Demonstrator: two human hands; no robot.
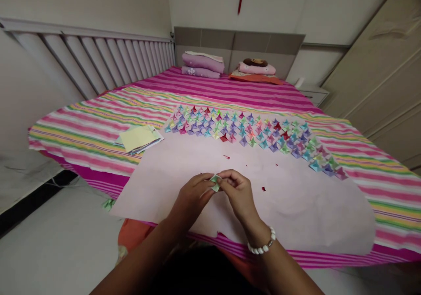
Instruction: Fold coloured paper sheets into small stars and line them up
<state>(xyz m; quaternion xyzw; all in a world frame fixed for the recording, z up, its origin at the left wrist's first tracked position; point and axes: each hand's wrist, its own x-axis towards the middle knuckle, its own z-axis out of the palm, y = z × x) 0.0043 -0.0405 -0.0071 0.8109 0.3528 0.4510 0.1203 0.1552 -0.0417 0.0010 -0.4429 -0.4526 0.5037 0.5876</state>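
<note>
A small light-green folded paper piece (215,183) is pinched between both hands, just above a large pale pink sheet (296,207). My left hand (194,194) grips its left side with thumb and fingers. On its right side, my right hand (237,190) is closed, thumb against the fingers, and a white bead bracelet (263,247) circles that wrist. Part of the paper is hidden behind the fingertips. Rows of small folded paper pieces (243,130) in many colours cover the far part of the sheet.
A stack of square papers (138,138), yellow on top, lies left of the sheet on a striped bedspread (82,133). Small red scraps (263,189) dot the sheet. Folded purple bedding (202,65) and a pink pillow (256,69) rest by the headboard (210,38). A white railing (98,62) runs along the left.
</note>
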